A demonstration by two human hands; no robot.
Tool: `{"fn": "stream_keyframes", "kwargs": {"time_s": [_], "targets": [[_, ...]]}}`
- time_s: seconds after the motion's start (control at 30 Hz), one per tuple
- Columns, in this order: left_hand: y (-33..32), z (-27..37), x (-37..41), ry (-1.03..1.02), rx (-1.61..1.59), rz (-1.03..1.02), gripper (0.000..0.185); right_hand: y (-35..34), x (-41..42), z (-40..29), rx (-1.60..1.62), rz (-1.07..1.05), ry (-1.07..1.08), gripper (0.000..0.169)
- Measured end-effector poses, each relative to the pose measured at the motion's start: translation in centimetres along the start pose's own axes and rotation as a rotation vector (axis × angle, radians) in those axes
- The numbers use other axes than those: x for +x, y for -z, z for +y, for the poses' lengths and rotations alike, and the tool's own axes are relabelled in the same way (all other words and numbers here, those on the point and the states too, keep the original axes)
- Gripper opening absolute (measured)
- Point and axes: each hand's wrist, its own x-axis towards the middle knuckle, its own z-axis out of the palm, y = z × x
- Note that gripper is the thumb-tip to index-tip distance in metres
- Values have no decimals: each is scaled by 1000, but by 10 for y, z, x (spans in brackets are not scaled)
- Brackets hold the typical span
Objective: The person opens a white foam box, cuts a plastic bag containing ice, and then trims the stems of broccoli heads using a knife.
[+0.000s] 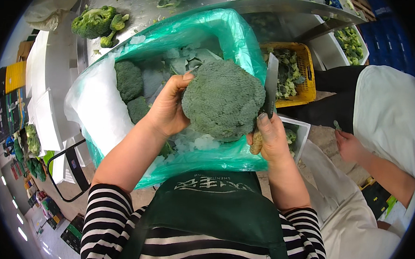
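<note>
A large broccoli head [224, 98] is gripped at its left side by my left hand [172, 104]. My right hand [271, 136] is closed on the wrapped handle of a knife [271, 80], whose blade points up beside the broccoli's right edge; whether the blade touches it I cannot tell. Beneath both hands lies a box lined with a green plastic bag [234, 29]. Inside it are crushed ice [201, 143], a dark broccoli head [128, 81] and another [138, 109] below it. The stem of the held broccoli is hidden.
Broccoli pieces [95, 21] lie on the metal table [140, 6] beyond the box. A yellow crate [310, 75] of trimmings stands at right, near a white box [304, 134]. A co-worker's hand [349, 145] holds a small leaf piece farther right. White foam boxes [51, 86] stand at left.
</note>
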Motion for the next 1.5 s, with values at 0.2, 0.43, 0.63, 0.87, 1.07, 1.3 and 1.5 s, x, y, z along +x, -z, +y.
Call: {"fn": "stream_keyframes", "kwargs": {"time_s": [0.2, 0.43, 0.63, 0.87, 1.07, 1.3, 1.5], "targets": [[-20, -3, 7, -95, 218, -33, 53, 5, -6, -20, -34, 51, 57, 67], [-57, -6, 16, -127, 397, 2, 78, 8, -3, -39, -1163, 126, 1007, 52], [-53, -40, 49, -291, 352, 30, 78, 49, 0, -39, -1003, 349, 772, 38], [-54, -59, 57, -393, 448, 32, 73, 62, 6, -46, -1503, 213, 494, 32], [-50, -58, 58, -405, 482, 55, 74, 112, 34, -25, -1474, 434, 297, 27], [-32, -48, 52, -348, 402, -105, 81, 118, 27, -20, -939, 570, 219, 24], [-37, -49, 43, -456, 914, -108, 90, 21, 14, -70, -1066, 175, 824, 28]]}}
